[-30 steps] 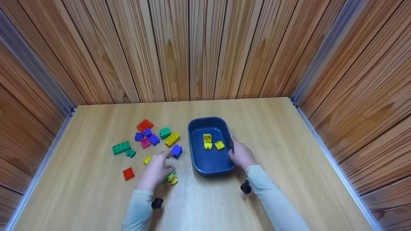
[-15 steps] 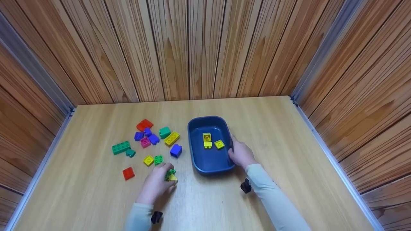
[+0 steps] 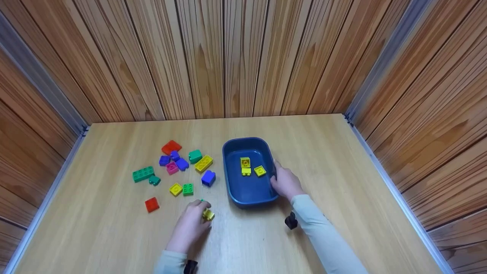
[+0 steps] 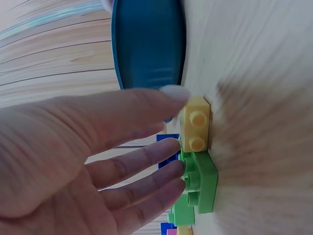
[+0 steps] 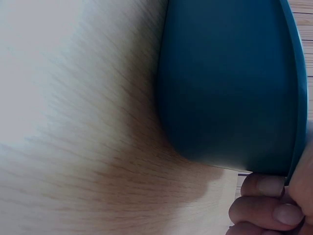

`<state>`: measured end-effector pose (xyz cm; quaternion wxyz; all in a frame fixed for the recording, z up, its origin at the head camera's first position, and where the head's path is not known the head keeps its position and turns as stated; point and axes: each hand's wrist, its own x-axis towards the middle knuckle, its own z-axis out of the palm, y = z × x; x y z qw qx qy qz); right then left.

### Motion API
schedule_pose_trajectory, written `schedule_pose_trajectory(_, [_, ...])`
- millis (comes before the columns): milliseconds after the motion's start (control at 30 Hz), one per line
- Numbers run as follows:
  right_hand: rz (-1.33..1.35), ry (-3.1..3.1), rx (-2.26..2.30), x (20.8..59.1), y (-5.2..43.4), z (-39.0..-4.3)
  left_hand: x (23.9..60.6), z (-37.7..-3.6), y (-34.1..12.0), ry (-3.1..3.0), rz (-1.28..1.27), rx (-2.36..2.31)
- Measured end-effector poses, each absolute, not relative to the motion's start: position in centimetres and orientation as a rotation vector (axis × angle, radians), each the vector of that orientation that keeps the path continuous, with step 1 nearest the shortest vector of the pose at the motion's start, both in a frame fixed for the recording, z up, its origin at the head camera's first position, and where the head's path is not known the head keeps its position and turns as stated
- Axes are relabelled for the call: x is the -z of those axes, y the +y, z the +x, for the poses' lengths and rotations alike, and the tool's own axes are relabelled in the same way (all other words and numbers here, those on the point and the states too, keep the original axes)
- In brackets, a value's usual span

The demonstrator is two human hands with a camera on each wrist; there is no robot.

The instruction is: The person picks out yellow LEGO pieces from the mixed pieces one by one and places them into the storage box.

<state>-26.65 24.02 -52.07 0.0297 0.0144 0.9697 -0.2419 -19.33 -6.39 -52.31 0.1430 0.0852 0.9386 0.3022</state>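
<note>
You look early in the job: only a few yellow bricks [image 3: 260,171] lie in the bin [image 3: 247,192]. Left on the tabletop [image 3: 312,148] are two loose yellows [image 3: 204,163], plus greens [image 3: 143,174], blues [image 3: 208,178], reds [image 3: 152,204] and a pink [image 3: 172,168]. Your left hand [image 3: 190,224] touches a yellow brick [image 4: 196,132] beside a green brick [image 4: 207,183]; whether it grips, you cannot tell. Your right hand [image 3: 287,183] holds the bin's rim. You can read no brand, label or writing.

From head, looks forward and down over tabletop [image 3: 342,167]; from left wrist, close past left hand [image 4: 54,161]; from right wrist, close onto blue bin [image 5: 225,93]. Shares blue bin throughout.
</note>
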Motion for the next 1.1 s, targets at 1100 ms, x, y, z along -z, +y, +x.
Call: schedule_pose_trajectory(1100, [0.074, 2.977, 0.777, 52.3, 24.0, -26.6, 53.3, -20.2, -4.6, 2.751, 0.382, -0.791])
